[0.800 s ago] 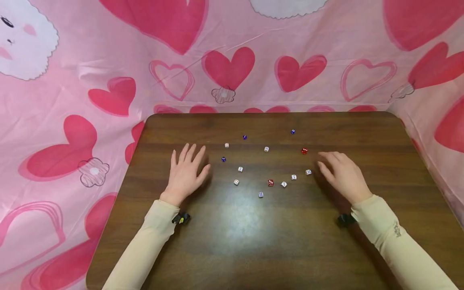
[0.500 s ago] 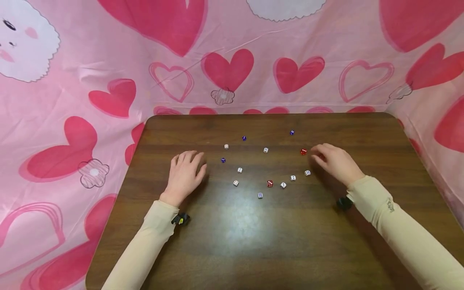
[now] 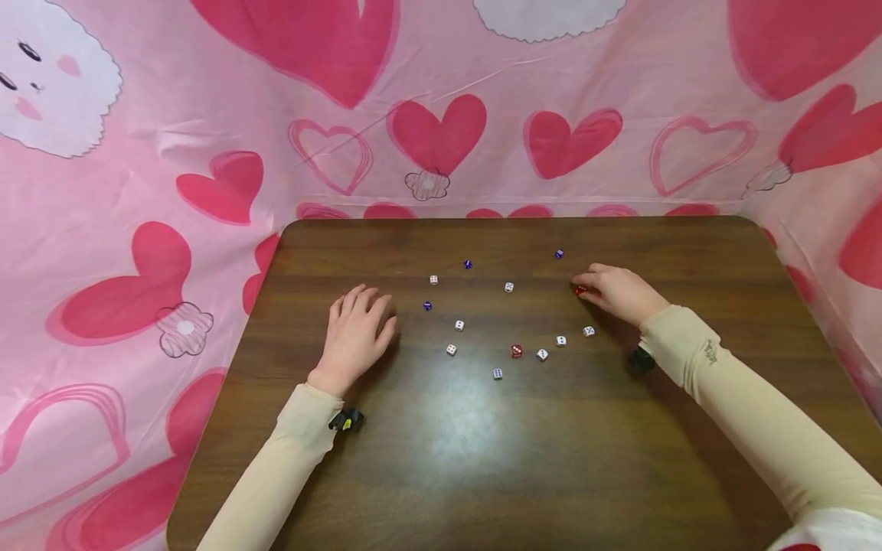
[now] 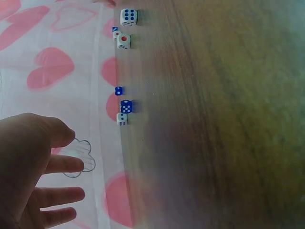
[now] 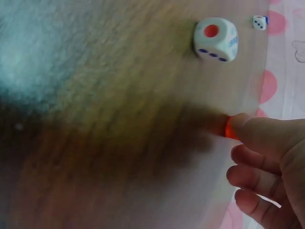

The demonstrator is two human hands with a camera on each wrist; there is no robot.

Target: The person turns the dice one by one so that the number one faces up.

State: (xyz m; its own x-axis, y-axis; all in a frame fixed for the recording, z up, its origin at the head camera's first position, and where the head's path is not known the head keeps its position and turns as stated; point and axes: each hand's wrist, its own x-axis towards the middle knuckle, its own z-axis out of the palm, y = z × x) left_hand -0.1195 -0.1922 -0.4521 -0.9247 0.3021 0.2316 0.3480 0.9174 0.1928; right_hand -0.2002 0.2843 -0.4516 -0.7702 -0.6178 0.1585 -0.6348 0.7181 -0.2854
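At the right of the scattered dice, my right hand [image 3: 620,294] has its thumb and forefinger on a red die [image 3: 580,290]. In the right wrist view, the thumb covers much of that red die [image 5: 229,128], and the other fingers are loosely bent below. My left hand [image 3: 356,337] is over the table's left part, fingers spread and relaxed, holding nothing. Nearest to it lies a blue die [image 3: 427,306], with a white die [image 3: 433,280] just beyond.
Several white dice lie mid-table, one a white die [image 3: 498,374] nearest the front. A second red die [image 3: 517,351] sits among them. Two blue dice, a left blue die [image 3: 468,264] and a right blue die [image 3: 559,254], lie toward the back. Pink heart-printed cloth [image 3: 496,168] surrounds the table [image 3: 413,474].
My right hand has moved left and away from me onto the red die, its thumb and forefinger closing on it. The left hand's fingers have bent slightly; it has stayed in place.
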